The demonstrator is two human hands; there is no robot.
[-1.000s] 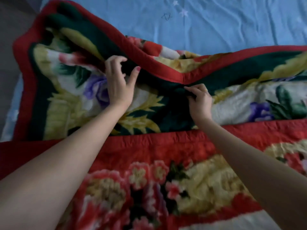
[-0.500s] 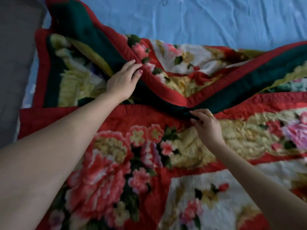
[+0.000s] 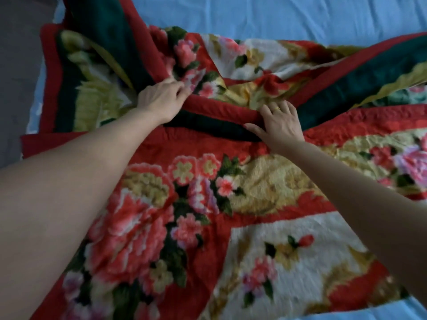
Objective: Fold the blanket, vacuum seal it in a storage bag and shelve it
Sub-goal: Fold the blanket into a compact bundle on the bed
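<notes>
A thick floral blanket in red, dark green, cream and pink lies spread over the bed, with its far part folded back toward me so the red-bordered edge runs across the middle. My left hand grips that red edge at the left, fingers curled into the bunched fabric. Further right, my right hand holds the same edge, its fingers hooked over the red border and its thumb spread on the dark green band. No storage bag is in view.
A light blue bed sheet shows beyond the blanket and at the near right corner. Grey floor lies past the bed's left side.
Both hands have drawn the blanket's far red edge toward me. More of the red floral side now shows behind the fold, and my right hand has shifted from a fingertip pinch to a broader hold.
</notes>
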